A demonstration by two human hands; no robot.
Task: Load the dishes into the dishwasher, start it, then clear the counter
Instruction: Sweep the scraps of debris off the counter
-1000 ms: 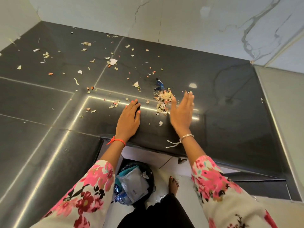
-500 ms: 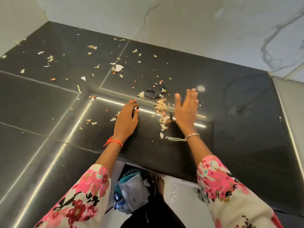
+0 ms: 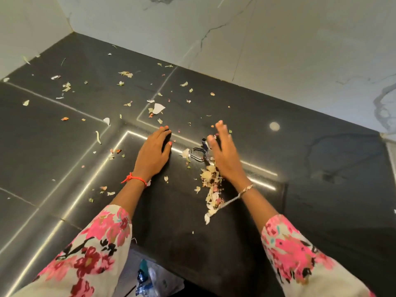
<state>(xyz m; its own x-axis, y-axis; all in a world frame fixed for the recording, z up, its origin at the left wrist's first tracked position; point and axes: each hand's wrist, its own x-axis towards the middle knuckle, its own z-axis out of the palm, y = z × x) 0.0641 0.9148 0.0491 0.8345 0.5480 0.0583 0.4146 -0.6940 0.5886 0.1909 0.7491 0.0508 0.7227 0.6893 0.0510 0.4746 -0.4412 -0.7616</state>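
The black stone counter (image 3: pixel 300 189) is strewn with small vegetable peels and paper scraps. My left hand (image 3: pixel 153 154) lies flat on it, fingers straight. Just to its right, my right hand (image 3: pixel 222 155) stands on its edge with fingers straight, its side against a pile of peels (image 3: pixel 211 189) that trails toward the counter's front edge. A small metal ring-shaped object with a blue scrap (image 3: pixel 199 154) lies between the two hands, touching the right hand's fingers.
Loose scraps (image 3: pixel 158 108) spread over the left and far part of the counter. White marble walls (image 3: pixel 278 39) close the back and left. Below the counter's front edge a bin holding plastic wrappers (image 3: pixel 150 279) shows between my sleeves.
My right hand has swept the peel pile nearer to the front edge and now leans further forward. The camera has tipped so the bin is mostly out of view. My left hand stays flat.
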